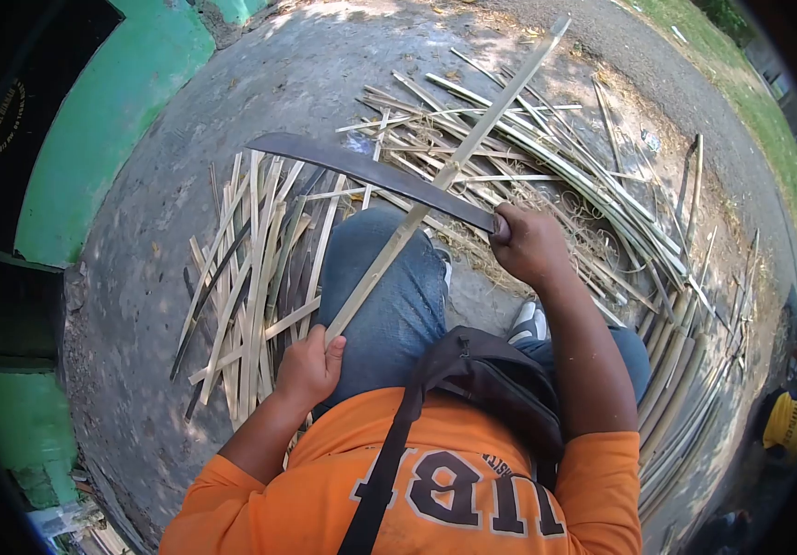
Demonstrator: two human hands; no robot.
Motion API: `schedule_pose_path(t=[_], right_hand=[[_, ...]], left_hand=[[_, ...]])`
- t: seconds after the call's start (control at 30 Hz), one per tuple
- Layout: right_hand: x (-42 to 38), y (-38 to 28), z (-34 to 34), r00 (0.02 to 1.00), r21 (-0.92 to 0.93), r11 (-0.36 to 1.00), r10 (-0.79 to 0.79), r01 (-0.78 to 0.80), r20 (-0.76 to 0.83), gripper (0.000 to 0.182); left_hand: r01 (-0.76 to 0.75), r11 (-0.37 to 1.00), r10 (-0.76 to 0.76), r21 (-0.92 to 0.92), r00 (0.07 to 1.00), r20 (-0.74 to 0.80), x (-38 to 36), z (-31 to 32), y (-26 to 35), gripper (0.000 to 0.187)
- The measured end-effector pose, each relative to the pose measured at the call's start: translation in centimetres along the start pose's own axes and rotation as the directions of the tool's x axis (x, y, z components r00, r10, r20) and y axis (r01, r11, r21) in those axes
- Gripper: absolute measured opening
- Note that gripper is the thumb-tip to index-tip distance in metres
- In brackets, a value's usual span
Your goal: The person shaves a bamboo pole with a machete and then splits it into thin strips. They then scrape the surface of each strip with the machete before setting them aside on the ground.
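My right hand (532,244) is closed around the handle of a machete (375,174), whose dark blade stretches to the left. The blade lies across a long bamboo strip (472,139) around its middle, seemingly touching it. The strip's lower end is gripped in my left hand (309,374), above my left thigh; from there it slants up and right, away from me. Under the strip is my jeans-covered knee (375,268).
Cut bamboo strips (255,277) lie piled on the ground at left. Ahead is a heap of longer strips and shavings (509,157). Bamboo poles (671,370) lie at right. A green wall (111,120) stands at left. A black bag (500,375) hangs across my front.
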State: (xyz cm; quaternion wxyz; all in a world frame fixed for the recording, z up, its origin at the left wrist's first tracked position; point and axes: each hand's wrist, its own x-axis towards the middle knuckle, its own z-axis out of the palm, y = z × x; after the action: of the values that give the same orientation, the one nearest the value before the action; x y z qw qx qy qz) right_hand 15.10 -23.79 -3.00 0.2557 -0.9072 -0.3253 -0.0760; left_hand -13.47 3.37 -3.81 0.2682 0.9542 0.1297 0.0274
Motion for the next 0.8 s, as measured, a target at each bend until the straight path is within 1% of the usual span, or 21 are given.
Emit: schedule_pose_path(t=[0.03, 0.13, 0.17, 0.2, 0.23, 0.27, 0.3, 0.4, 0.43, 0.57, 0.67, 0.7, 0.73, 0.77, 0.8], right_hand=[[-0.3, -1.1, -0.2, 0.998, 0.008, 0.998, -0.058, 0.058, 0.023, 0.01], [0.0, -1.9, -1.2, 0.972, -0.115, 0.969, -0.203, 0.217, 0.119, 0.009], [0.1, -1.7, -1.6, 0.98, -0.168, 0.968, -0.171, 0.186, 0.099, 0.01], [0.3, -0.2, -1.2, 0.992, -0.123, 0.989, -0.071, 0.084, 0.108, 0.01], [0.5, 1.6, -0.7, 0.996, -0.039, 0.997, 0.073, -0.071, 0.06, 0.01], [0.8, 3.0, -0.3, 0.977, 0.047, 0.975, 0.215, -0.215, 0.015, 0.011], [0.9, 2.9, -0.5, 0.973, -0.008, 0.975, 0.223, -0.223, 0.06, 0.013], [0.6, 2.2, -1.1, 0.99, -0.089, 0.986, 0.137, -0.14, -0.037, 0.012], [0.5, 1.5, -1.4, 0.988, -0.07, 0.986, 0.151, -0.151, -0.015, 0.012], [-0.4, -1.4, -1.0, 0.998, -0.031, 0.999, -0.028, 0.03, 0.064, 0.012], [-0.1, -1.7, -1.6, 0.983, -0.14, 0.982, -0.107, 0.129, 0.149, 0.012], [0.0, -0.2, -1.1, 0.987, -0.157, 0.982, -0.08, 0.102, 0.138, 0.011], [-0.1, 1.2, -0.1, 1.0, -0.113, 0.994, 0.015, -0.012, 0.024, 0.012], [-0.2, 3.0, 0.8, 0.992, -0.063, 0.99, 0.128, -0.128, -0.001, 0.013], [0.4, 3.2, 0.6, 0.971, -0.014, 0.971, 0.236, -0.237, -0.028, 0.013]], left_hand=[[0.0, 1.0, 0.0, 0.007, 1.0, 0.009, -0.1, 0.0, 0.0, 0.045], [-0.01, 1.0, 0.01, 0.006, 1.0, 0.008, 0.0, -0.1, 0.1, 0.045], [-0.006, 1.0, 0.005, 0.004, 1.0, 0.009, 0.1, -0.3, 0.2, 0.045], [0.001, 1.0, -0.001, 0.004, 1.0, 0.015, 0.2, -0.5, 0.2, 0.044], [0.004, 1.0, -0.004, 0.002, 1.0, 0.022, 0.0, -0.7, 0.3, 0.044], [0.011, 1.0, -0.011, 0.021, 1.0, 0.029, 0.1, -0.9, 0.6, 0.044], [0.015, 0.999, -0.016, 0.039, 0.999, 0.029, 0.4, -1.2, 1.0, 0.043], [0.016, 0.998, -0.018, 0.054, 0.999, 0.031, 0.3, -1.1, 0.8, 0.042], [0.009, 0.999, -0.011, 0.054, 0.999, 0.036, 0.4, -0.9, 0.7, 0.042], [-0.013, 0.999, 0.011, 0.045, 0.999, 0.037, 0.4, -0.6, 0.7, 0.044], [-0.03, 0.999, 0.029, 0.04, 0.999, 0.027, 0.8, -0.6, 0.2, 0.046], [-0.023, 0.999, 0.022, 0.046, 0.999, 0.034, 1.0, -0.5, -0.2, 0.047], [-0.017, 0.999, 0.014, 0.051, 0.999, 0.048, 0.7, -0.5, -0.5, 0.048], [-0.004, 0.998, 0.001, 0.061, 0.999, 0.05, 0.6, -0.7, -0.2, 0.049], [0.003, 0.998, -0.007, 0.069, 0.999, 0.045, 0.8, -1.0, 0.4, 0.049]])
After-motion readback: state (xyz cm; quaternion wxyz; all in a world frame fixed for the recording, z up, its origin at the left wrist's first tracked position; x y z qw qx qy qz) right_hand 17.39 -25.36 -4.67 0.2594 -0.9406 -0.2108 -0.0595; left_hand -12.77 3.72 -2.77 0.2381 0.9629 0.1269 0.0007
